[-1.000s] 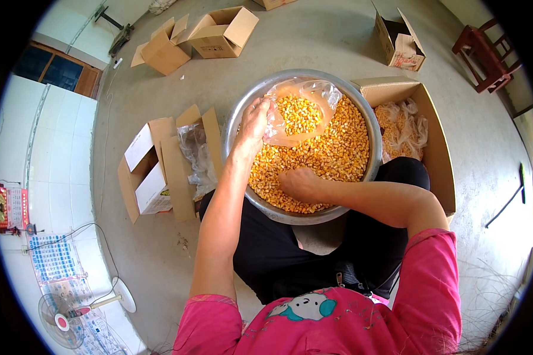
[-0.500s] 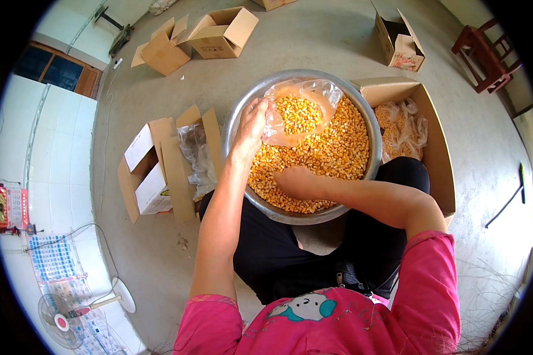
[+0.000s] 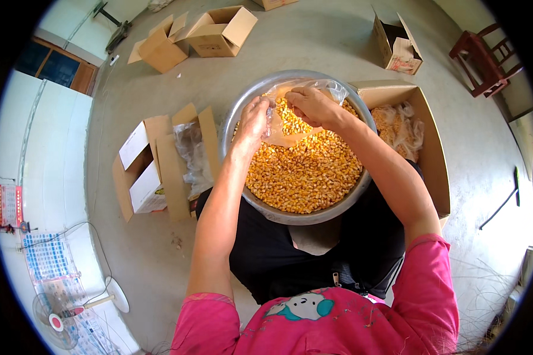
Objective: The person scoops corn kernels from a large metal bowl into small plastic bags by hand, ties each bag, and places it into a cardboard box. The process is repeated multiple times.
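Note:
A wide metal basin (image 3: 305, 218) full of yellow corn kernels (image 3: 302, 177) rests at my legs. Within it, a clear plastic bag (image 3: 287, 138) partly filled with kernels lies toward the far side. My left hand (image 3: 256, 118) grips the bag's left edge, its fingers curled round the plastic. My right hand (image 3: 315, 107) is over the bag's opening, fingers curled downward above the kernels inside; what it holds, if anything, is hidden.
Right of the basin is a large cardboard box (image 3: 432, 177) holding bagged pale kernels. Open cartons (image 3: 130, 189) stand at left, others (image 3: 213, 44) farther back, one (image 3: 397, 50) back right. A wooden chair (image 3: 474, 59) is at right; a fan (image 3: 56, 322) lower left.
My right hand has lifted from the loose kernels in the lower part of the basin up and forward to the bag's opening. My left hand still holds the bag.

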Tool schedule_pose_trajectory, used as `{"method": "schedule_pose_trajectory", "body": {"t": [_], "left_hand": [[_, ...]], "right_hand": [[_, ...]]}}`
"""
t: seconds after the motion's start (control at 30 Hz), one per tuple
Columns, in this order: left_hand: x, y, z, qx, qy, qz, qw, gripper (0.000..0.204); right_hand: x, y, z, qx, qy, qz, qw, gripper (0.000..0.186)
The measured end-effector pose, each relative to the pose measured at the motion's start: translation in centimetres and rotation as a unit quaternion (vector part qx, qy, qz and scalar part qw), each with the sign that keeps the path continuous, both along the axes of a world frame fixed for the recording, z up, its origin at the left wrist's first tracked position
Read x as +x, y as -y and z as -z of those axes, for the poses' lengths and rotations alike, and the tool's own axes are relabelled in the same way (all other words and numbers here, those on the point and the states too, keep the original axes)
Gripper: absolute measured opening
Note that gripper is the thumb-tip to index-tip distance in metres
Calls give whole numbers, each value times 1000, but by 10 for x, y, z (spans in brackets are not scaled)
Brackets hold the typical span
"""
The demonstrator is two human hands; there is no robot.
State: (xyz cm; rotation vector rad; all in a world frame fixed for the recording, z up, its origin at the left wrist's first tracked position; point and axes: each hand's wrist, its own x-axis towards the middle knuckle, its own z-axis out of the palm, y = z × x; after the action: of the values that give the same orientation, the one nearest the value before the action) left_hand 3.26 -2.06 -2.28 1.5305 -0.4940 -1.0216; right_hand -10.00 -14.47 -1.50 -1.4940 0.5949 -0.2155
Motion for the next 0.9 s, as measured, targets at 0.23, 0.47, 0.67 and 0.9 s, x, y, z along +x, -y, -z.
{"method": "schedule_pose_trajectory", "body": {"t": [0.23, 0.47, 0.67, 0.9], "left_hand": [[-6, 4, 0, -11, 16, -11, 1000, 18], [-5, 1, 0, -21, 33, -22, 999, 17], [-1, -1, -1, -21, 33, -31, 999, 17], [7, 1, -2, -43, 1, -42, 998, 16]], "right_hand": [[19, 7, 32, -18, -45, 52, 997, 44], [14, 1, 20, -123, -5, 16, 992, 51], [-5, 9, -26, -236, 144, 125, 953, 27], [-49, 86, 3, -516, -90, 122, 843, 36]]}}
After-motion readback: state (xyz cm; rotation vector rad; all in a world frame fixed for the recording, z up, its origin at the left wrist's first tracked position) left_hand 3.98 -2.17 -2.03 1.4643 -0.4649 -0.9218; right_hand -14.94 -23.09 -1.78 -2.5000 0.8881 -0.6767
